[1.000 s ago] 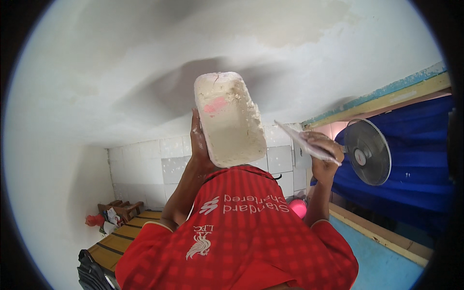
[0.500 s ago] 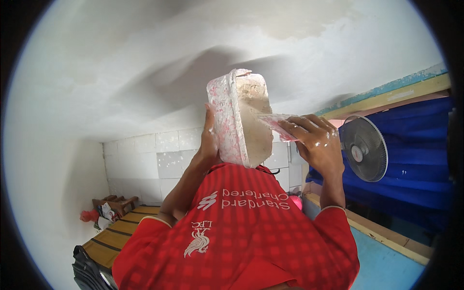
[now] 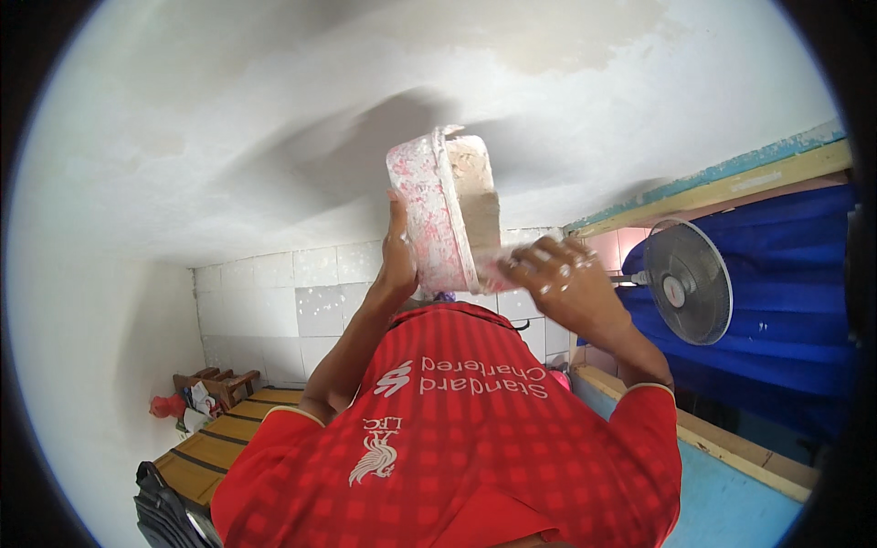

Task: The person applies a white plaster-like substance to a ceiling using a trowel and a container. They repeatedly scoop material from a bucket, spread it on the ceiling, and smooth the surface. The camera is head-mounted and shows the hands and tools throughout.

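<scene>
A rectangular tub (image 3: 422, 219), white with pink smears and a ragged, crusted rim, is held up tilted on its side. My left hand (image 3: 396, 254) is closed round its outer wall, thumb upward. Pale, thick putty (image 3: 473, 178) coats the inside of the tub. My right hand (image 3: 565, 281), spotted with white putty, grips a flat pinkish putty scraper (image 3: 496, 274). The scraper's blade end sits at the lower part of the tub's opening; it is blurred, and the tub's rim hides some of it.
To the right stand a round fan (image 3: 687, 281) and a dark blue curtain (image 3: 776, 247). A whitish, patchy plastered surface (image 3: 274, 110) spreads above the tub. Tiled wall (image 3: 265, 283) lies behind. At lower left are a brown slatted surface (image 3: 215, 452) and a black bag (image 3: 163, 502).
My right hand has drawn the scraper downward, from the middle of the tub's opening to its lower edge. The tub has shifted slightly up and left in my left hand.
</scene>
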A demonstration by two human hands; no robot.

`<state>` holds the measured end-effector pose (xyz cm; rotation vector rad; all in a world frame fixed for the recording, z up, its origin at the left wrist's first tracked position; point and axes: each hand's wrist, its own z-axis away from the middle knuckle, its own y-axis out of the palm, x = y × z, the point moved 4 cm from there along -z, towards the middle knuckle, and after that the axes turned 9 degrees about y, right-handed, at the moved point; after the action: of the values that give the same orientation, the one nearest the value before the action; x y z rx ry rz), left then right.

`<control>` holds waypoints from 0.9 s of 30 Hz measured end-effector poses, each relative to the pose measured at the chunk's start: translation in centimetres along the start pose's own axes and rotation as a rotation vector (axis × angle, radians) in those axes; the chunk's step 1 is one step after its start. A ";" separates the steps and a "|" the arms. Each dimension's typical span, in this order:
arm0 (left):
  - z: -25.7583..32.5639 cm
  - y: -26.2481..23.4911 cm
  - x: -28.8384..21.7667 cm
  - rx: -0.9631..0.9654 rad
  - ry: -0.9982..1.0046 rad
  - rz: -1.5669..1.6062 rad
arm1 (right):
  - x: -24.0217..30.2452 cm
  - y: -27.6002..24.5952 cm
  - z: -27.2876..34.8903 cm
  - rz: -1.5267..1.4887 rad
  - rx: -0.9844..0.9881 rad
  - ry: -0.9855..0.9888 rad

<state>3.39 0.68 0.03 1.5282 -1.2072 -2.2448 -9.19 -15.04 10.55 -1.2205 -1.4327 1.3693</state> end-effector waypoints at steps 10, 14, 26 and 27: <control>-0.2 -1.9 1.0 -0.010 0.118 -0.066 | -9.2 7.2 3.5 -1.602 0.083 0.722; -0.6 -1.7 1.0 -0.104 0.066 0.035 | -9.9 10.0 4.4 -2.083 -0.119 0.820; -0.8 -1.4 0.9 -0.051 0.145 -0.140 | -10.3 9.6 0.9 -2.125 -0.678 1.033; -0.9 -1.3 0.9 -0.052 0.151 -0.141 | -10.8 9.3 0.4 -2.022 -0.749 0.993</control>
<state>4.13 0.61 -1.66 1.7773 -1.0211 -2.1785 -6.06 -26.12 2.06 -0.1347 -1.3537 -1.0495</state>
